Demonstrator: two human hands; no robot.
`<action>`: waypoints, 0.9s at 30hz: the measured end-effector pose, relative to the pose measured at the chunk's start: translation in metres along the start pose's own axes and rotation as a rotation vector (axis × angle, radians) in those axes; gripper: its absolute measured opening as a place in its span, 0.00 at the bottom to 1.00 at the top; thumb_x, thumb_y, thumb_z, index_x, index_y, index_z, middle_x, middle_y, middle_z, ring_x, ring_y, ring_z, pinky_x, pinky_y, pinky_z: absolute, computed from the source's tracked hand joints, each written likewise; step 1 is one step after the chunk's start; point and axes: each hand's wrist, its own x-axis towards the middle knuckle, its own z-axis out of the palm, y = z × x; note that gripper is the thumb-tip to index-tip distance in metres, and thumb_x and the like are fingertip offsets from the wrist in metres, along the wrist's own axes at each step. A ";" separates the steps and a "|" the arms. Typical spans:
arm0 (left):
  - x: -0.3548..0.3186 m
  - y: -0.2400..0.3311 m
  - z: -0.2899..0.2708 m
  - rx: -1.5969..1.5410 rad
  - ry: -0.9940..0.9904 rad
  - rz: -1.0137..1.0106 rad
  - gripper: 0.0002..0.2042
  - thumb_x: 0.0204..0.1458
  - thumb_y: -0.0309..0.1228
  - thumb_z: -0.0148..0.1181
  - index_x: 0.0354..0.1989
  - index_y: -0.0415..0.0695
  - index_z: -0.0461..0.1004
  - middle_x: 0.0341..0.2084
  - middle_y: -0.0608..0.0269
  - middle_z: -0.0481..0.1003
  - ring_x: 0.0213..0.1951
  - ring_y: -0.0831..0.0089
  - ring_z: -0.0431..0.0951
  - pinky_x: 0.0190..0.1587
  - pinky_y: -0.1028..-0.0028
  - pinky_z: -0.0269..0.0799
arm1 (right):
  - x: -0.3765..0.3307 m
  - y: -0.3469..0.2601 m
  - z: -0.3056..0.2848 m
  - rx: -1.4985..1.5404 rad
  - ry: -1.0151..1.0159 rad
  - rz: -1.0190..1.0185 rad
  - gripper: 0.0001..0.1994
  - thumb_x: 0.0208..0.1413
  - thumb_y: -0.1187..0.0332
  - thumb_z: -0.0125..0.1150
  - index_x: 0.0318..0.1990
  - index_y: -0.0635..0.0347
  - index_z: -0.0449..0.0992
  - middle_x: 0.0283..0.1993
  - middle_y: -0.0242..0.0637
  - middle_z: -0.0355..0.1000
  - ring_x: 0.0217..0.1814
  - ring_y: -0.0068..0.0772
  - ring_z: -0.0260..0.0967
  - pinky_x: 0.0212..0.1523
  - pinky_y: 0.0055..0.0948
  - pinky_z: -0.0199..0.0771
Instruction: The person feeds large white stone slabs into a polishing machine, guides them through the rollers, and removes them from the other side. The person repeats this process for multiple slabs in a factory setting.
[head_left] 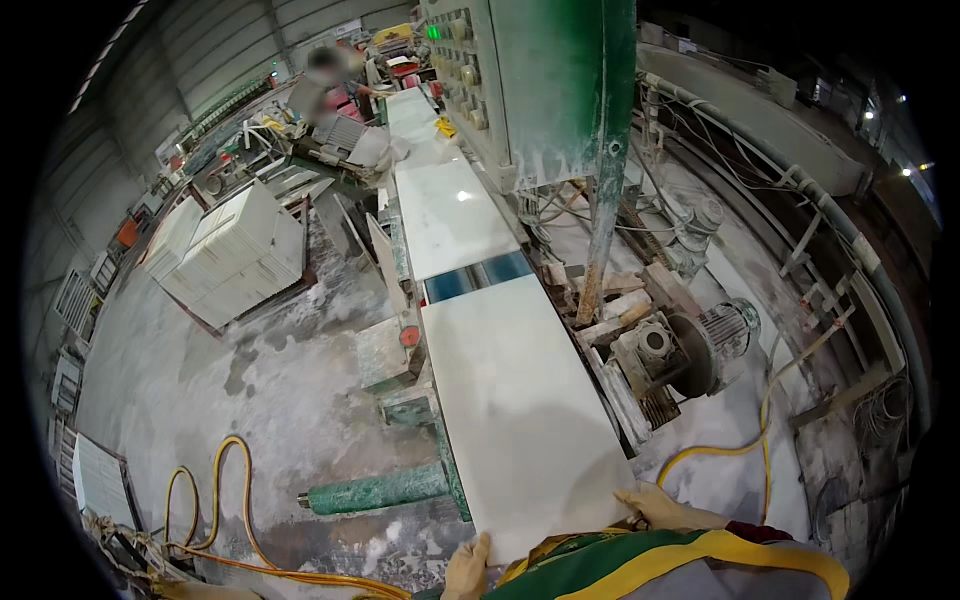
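A white stone slab [520, 400] lies lengthwise before me on a conveyor line, its near end close to my body. At its near left corner my left hand [467, 567] grips the edge, thumb uppermost. My right hand [655, 505] holds the near right corner, its fingers bent at the edge. The undersides of both grips are hidden. Past a short gap with a blue belt [478, 277], a second white slab [455, 215] rests on the same line, with more white pieces behind it.
A green control cabinet [560, 90] stands over the line's right side. Motors [725, 335] and yellow hose lie right. On the left are stacked white slabs [235, 255], a green roller arm [375, 490] and a looped yellow hose [245, 490] on the wet floor. Another person [335, 85] stands far off.
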 end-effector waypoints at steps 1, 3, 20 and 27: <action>0.022 -0.010 0.008 -0.017 0.061 0.082 0.25 0.70 0.53 0.57 0.42 0.39 0.81 0.34 0.61 0.81 0.38 0.67 0.80 0.41 0.63 0.74 | 0.008 0.000 -0.002 0.019 0.026 -0.026 0.23 0.68 0.58 0.66 0.64 0.62 0.77 0.48 0.31 0.81 0.38 0.32 0.75 0.40 0.31 0.78; 0.061 -0.033 0.022 -0.051 0.205 0.234 0.29 0.67 0.58 0.55 0.34 0.40 0.83 0.26 0.63 0.81 0.34 0.71 0.81 0.43 0.64 0.74 | 0.017 -0.025 0.004 -0.232 -0.028 -0.249 0.26 0.66 0.56 0.67 0.65 0.63 0.76 0.40 0.36 0.77 0.38 0.37 0.75 0.38 0.37 0.78; 0.097 -0.060 0.076 -0.969 -0.370 0.206 0.30 0.72 0.58 0.51 0.48 0.35 0.70 0.36 0.52 0.79 0.35 0.64 0.81 0.43 0.64 0.82 | 0.067 0.012 0.032 0.137 -0.061 0.059 0.28 0.78 0.47 0.49 0.65 0.66 0.70 0.44 0.48 0.87 0.34 0.36 0.83 0.33 0.28 0.83; 0.091 -0.005 0.059 -0.974 -0.403 0.254 0.29 0.67 0.62 0.55 0.31 0.50 0.56 0.27 0.71 0.56 0.28 0.76 0.57 0.32 0.71 0.61 | 0.079 -0.020 0.038 0.052 -0.011 0.046 0.32 0.77 0.43 0.49 0.74 0.60 0.66 0.44 0.44 0.87 0.32 0.32 0.82 0.32 0.29 0.82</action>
